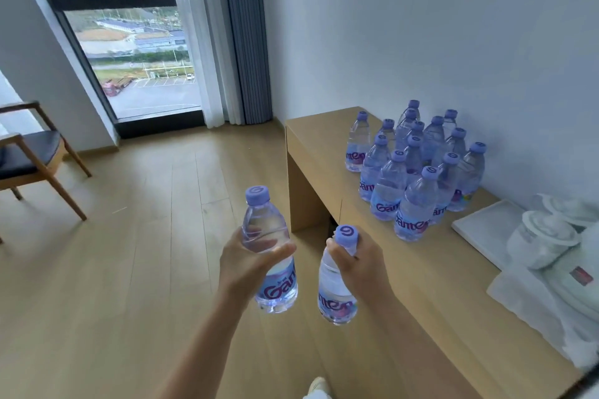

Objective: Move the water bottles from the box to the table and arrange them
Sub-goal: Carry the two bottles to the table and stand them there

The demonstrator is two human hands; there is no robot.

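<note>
Running along the right wall, the wooden table (327, 152) carries a tight cluster of water bottles (418, 168), all upright with purple caps, touching or just beside one another toward its far end. One bottle stands a little apart at the cluster's far left. Near the cluster, on the table's right side, lies a white tray (483, 230), and beside it sit white lidded cups (541, 236) and folded white cloths (551, 295). A wooden chair (29, 159) with a dark seat stands at far left, below the window (136, 42) and its curtains (227, 32).

Above the floor, just left of the table's near edge, the left hand (249, 266) grips the left bottle (269, 246) around its upper body, fingers and thumb curled round it, bottle tilted slightly. The right hand (359, 266) holds the right bottle (337, 291) by its neck, fingers wrapped just under the cap, so the bottle hangs roughly upright. The two held bottles are close but not touching.
</note>
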